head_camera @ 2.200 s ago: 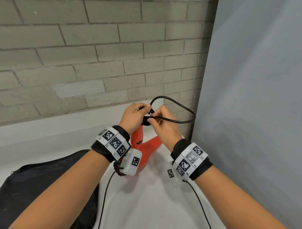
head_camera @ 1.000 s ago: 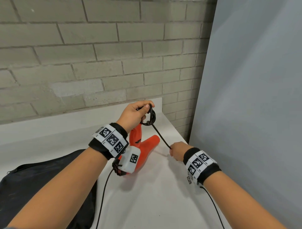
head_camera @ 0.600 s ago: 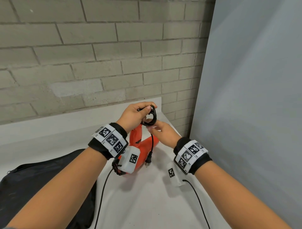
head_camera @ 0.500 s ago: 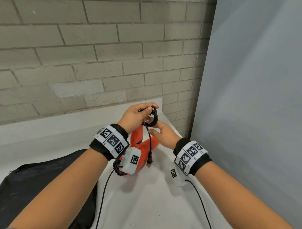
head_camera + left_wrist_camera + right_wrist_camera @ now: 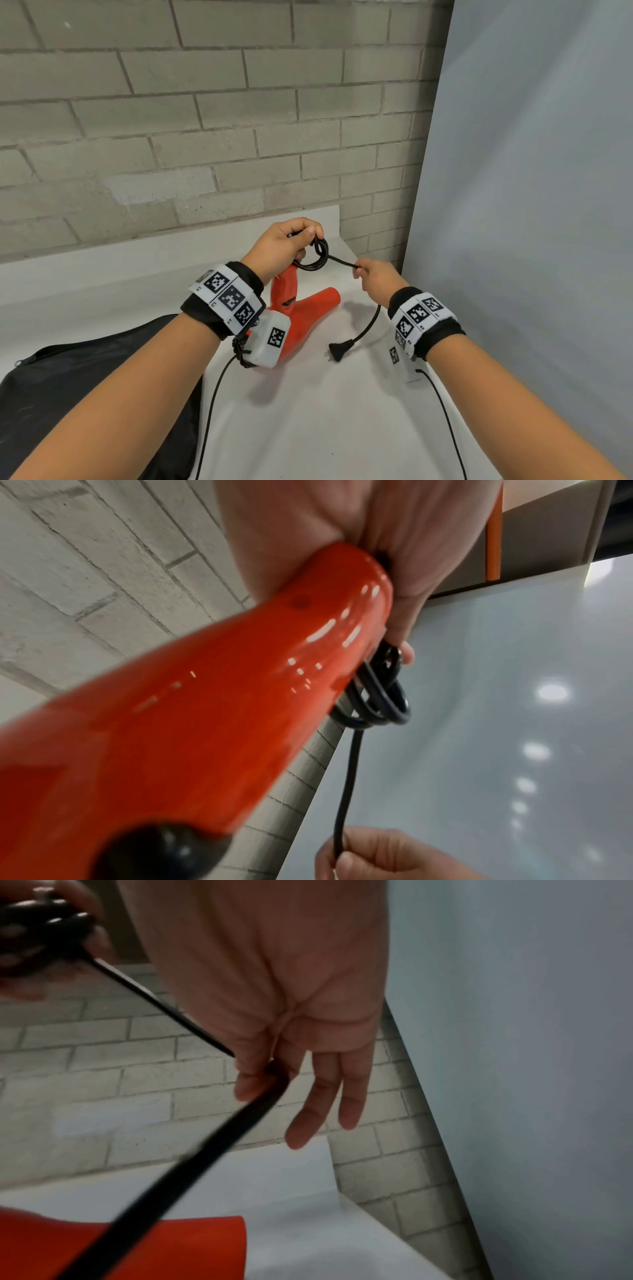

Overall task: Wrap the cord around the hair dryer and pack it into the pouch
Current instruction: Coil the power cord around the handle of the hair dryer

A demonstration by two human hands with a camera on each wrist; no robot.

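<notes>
An orange hair dryer point(image 5: 301, 315) stands on the white table point(image 5: 325, 428), handle up. My left hand point(image 5: 284, 245) grips the handle's top point(image 5: 342, 593) together with several coils of black cord point(image 5: 313, 258) point(image 5: 380, 704). My right hand point(image 5: 373, 275) pinches the cord point(image 5: 270, 1093) just right of the coils, pulled taut between the hands. Its outer two fingers point(image 5: 329, 1104) hang straight. The free end curves down from that hand, and the plug point(image 5: 339, 351) hangs close over or on the table. The black pouch point(image 5: 78, 387) lies at the lower left.
A grey brick wall point(image 5: 171, 137) rises behind the table. A grey panel point(image 5: 531, 205) closes off the right side close to my right hand. Thin black sensor cables point(image 5: 212, 411) trail from both wristbands over the table.
My right hand let go near the coils, then took the cord again and pulled it out to the right. The plug end swung from beside the dryer to below my right wrist.
</notes>
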